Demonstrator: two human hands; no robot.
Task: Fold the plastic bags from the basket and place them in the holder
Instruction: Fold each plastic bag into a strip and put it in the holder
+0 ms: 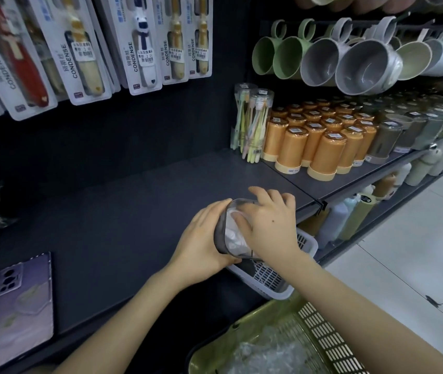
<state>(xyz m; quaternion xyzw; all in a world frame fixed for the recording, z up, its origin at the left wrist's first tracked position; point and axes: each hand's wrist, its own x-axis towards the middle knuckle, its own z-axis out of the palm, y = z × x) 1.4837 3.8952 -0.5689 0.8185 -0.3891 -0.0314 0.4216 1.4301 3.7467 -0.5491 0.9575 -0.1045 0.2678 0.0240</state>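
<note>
Nearest, an olive-green slotted plastic basket (pixel 320 344) is cut off by the bottom edge, with crumpled clear plastic bags (pixel 266 354) inside. Both forearms reach forward over it. The left hand (pixel 201 238) wraps the side of a smoky translucent rounded plastic holder (pixel 221 233), gripping it tilted above a white slotted plastic basket (pixel 271 282). The right hand (pixel 269 225) covers the holder's mouth, fingers pressing a folded whitish bag (pixel 232 233) inside; whether they pinch it is hidden. The dark shelf (pixel 134 211) lies bare to the left, apart from a purple phone (pixel 23 306) at its front edge. Beyond stand orange plastic cups (pixel 320 141).
</note>
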